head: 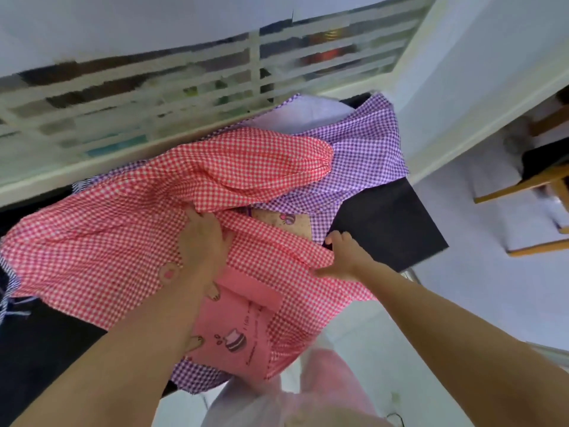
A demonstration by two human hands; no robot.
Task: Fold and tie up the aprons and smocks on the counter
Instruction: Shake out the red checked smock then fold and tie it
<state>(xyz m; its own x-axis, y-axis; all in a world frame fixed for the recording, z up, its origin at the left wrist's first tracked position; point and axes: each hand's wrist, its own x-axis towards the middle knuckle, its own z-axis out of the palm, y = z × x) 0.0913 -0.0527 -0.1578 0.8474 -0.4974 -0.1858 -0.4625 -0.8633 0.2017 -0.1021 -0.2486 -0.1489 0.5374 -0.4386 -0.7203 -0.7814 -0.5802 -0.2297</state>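
Note:
A red-and-white checked smock lies spread on the black counter, with its cuffed sleeve folded toward the back and a pink pocket with cartoon print near me. Beneath it lies a purple checked smock, which also shows at the counter's front edge. My left hand grips a fold of the red smock at its middle, fingers tucked into the cloth. My right hand pinches the red smock's right edge between thumb and fingers.
A barred window runs along the back of the counter. A white wall corner stands to the right, with wooden furniture on the pale floor beyond. Dark blue checked cloth shows at the left edge.

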